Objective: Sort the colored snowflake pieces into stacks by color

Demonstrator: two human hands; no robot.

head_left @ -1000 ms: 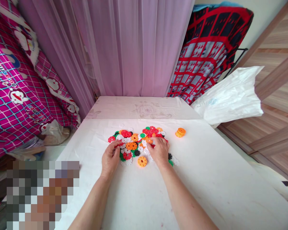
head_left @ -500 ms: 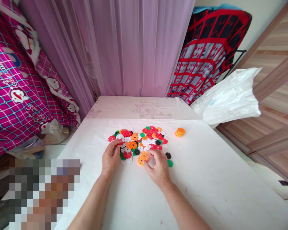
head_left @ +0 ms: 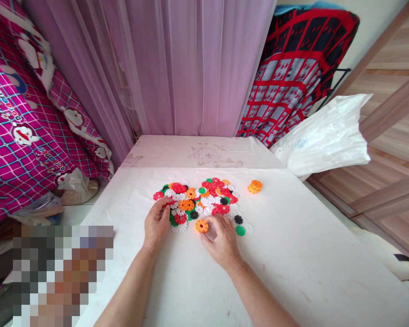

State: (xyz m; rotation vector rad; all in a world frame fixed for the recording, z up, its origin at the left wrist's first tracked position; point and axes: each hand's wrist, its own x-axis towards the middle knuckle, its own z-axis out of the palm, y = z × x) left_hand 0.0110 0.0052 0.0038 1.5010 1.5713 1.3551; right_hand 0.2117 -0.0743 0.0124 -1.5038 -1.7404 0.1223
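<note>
A pile of flat snowflake-shaped plastic discs [head_left: 204, 200] in red, orange, white, green and black lies on the white table [head_left: 293, 254]. My right hand [head_left: 221, 238] pinches an orange disc [head_left: 201, 225] at the pile's near edge. My left hand [head_left: 157, 222] rests curled at the pile's left side, its fingertips on a red disc there; whether it grips that disc I cannot tell. A small stack of orange discs [head_left: 255, 186] sits apart to the right of the pile.
A pink curtain [head_left: 190, 68] hangs behind the table. A pink patterned blanket [head_left: 20, 127] is at the left, a red and black one [head_left: 293, 77] at the back right. A white plastic bag [head_left: 327, 136] lies by the table's right far corner.
My right hand drew back from the pile's right side toward me and now pinches an orange disc at the near edge. My left hand has barely moved.
</note>
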